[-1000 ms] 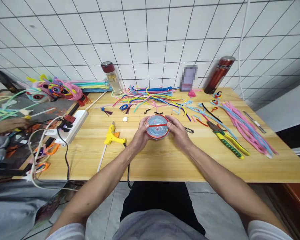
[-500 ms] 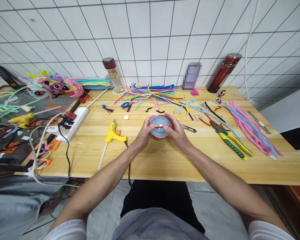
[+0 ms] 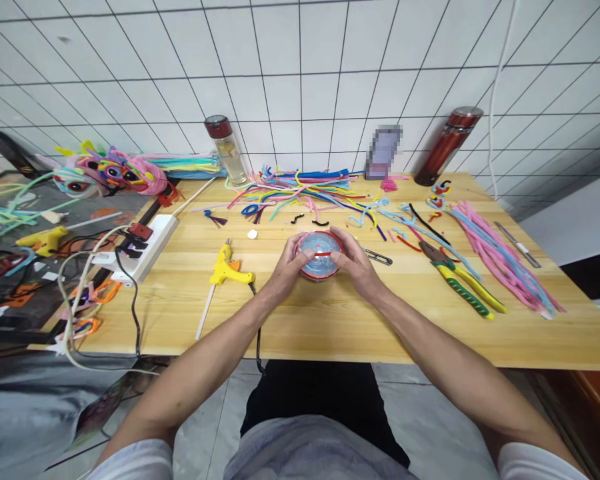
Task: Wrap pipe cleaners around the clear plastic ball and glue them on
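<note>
Between my two hands is a round, translucent bluish piece (image 3: 320, 268) with a red rim and a red strip across its middle; what it is exactly I cannot tell. My left hand (image 3: 291, 265) wraps its left side, the thumb resting by the strip. On the other side my right hand (image 3: 355, 264) grips it the same way, thumb on the strip's right end. Just right of that hand lie small dark thread snips (image 3: 380, 257). A yellow glue gun (image 3: 229, 267) with a white glue stick lies to the left. Short black pipe cleaner bits (image 3: 321, 223) lie beyond the hands.
Pliers (image 3: 455, 280) and bundled pink and blue pipe cleaners (image 3: 505, 257) lie on the right. Loose pipe cleaners (image 3: 305, 187) spread at the back, between a glass bottle (image 3: 231, 157) and a red flask (image 3: 445, 150). A power strip (image 3: 153, 250) with trailing cords sits left.
The round piece is tilted slightly and both thumbs have shifted a little along the red strip. Both hands keep their hold; the things on the table stay put.
</note>
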